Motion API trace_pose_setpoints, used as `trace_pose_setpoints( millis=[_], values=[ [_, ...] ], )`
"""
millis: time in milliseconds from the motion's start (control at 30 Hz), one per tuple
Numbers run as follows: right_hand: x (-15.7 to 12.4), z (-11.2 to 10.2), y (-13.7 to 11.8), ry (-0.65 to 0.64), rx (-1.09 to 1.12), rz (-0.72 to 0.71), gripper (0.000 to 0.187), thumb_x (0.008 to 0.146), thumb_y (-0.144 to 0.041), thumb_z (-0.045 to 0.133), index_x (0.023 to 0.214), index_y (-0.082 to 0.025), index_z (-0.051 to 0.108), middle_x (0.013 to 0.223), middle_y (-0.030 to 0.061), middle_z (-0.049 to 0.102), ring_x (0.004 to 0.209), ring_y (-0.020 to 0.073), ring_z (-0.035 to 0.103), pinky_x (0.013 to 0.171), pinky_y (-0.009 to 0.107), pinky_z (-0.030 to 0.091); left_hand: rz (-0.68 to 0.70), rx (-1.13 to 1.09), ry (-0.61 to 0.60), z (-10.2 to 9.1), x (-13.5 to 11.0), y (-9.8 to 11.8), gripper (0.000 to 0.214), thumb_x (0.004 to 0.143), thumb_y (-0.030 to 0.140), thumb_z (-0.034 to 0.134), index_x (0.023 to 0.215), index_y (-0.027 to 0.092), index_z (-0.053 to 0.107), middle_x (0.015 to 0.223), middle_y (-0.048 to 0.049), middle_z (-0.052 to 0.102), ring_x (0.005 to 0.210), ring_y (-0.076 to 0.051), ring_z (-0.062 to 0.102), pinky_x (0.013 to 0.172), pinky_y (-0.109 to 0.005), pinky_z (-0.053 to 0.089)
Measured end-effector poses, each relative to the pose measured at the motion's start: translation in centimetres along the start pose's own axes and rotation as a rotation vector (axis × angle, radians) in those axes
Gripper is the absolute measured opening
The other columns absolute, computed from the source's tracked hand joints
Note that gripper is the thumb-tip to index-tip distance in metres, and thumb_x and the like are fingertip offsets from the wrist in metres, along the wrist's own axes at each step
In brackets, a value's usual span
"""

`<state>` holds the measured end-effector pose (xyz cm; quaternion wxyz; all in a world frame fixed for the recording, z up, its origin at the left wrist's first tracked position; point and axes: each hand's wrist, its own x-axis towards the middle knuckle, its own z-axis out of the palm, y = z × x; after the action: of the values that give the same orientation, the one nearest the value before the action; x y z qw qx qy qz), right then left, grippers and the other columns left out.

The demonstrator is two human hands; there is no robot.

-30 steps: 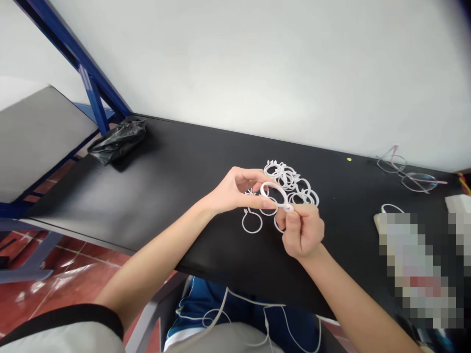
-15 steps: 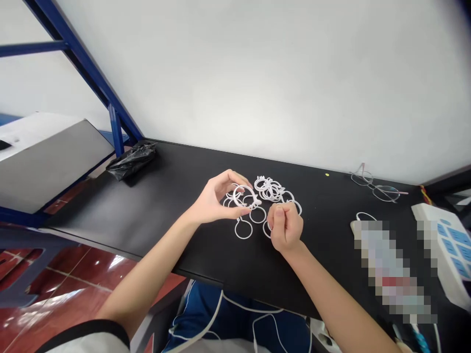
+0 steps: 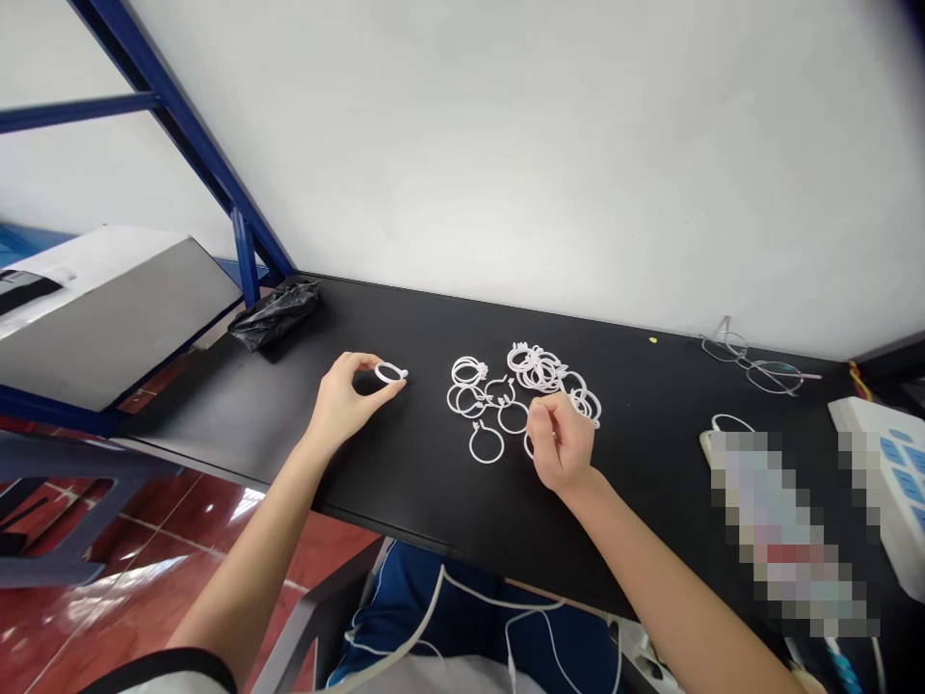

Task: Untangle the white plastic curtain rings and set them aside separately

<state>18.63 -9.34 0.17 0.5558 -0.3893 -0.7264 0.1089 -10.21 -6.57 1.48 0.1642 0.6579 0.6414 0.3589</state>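
Note:
My left hand (image 3: 348, 397) pinches a white plastic ring (image 3: 390, 373) between thumb and fingers, over the left part of the black table. The ring has a small knob at one side. Closed in a fist, my right hand (image 3: 560, 439) rests beside the loose rings; whatever its fingers hold, if anything, is hidden. Between the hands several white rings with small clips lie spread out, among them a single ring (image 3: 487, 444) nearest me. Behind my right hand is a denser pile of rings (image 3: 536, 368). One ring is partly covered by that hand.
A crumpled black plastic bag (image 3: 275, 313) lies at the table's far left, by a blue metal frame (image 3: 247, 255). To the right are eyeglasses (image 3: 748, 361), a blurred-out phone-like object (image 3: 784, 530) and a white power strip (image 3: 878, 482). The wall (image 3: 462, 173) bounds the back edge.
My left hand has moved left, away from the loose rings, carrying the white ring, which now appears tilted flatter. My right hand stays closed in nearly the same place.

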Motion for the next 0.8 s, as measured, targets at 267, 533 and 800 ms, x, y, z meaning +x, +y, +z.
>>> trace_pose_setpoints(
  millis=[267,533,800],
  values=[
    [0.9,-0.1,-0.7,-0.005,-0.061,-0.030,0.024,0.095,-0.018,0.046,0.071,-0.021,0.045,0.052,-0.0071,0.041,0.041,0.0070,0.038,0.043,0.022,0.030,-0.011,0.445,-0.064,0.5,1.1,-1.7,0.038,0.082,0.053,0.062,0.100,0.021,0.070,0.110,-0.0108,0.058,0.111,-0.034,0.052,0.099,-0.054,0.040],
    [1.0,0.2,-0.7,-0.011,-0.059,-0.017,0.027,0.094,-0.020,0.050,0.067,-0.021,0.045,0.050,-0.0073,0.043,0.042,0.0070,0.041,0.045,0.022,0.034,0.256,0.369,-0.107,1.1,4.2,1.1,0.040,0.082,0.048,0.067,0.109,0.018,0.066,0.112,-0.0116,0.063,0.106,-0.031,0.057,0.094,-0.048,0.044],
    [1.2,-0.1,-0.4,-0.002,-0.076,-0.003,0.025,0.093,-0.017,0.053,0.068,-0.021,0.049,0.052,-0.0067,0.048,0.043,0.0070,0.044,0.046,0.021,0.036,0.809,-0.132,-0.184,6.4,5.0,4.8,0.025,0.086,0.039,0.066,0.079,0.016,0.063,0.076,-0.0044,0.061,0.070,-0.014,0.056,0.065,-0.027,0.047]
  ],
)
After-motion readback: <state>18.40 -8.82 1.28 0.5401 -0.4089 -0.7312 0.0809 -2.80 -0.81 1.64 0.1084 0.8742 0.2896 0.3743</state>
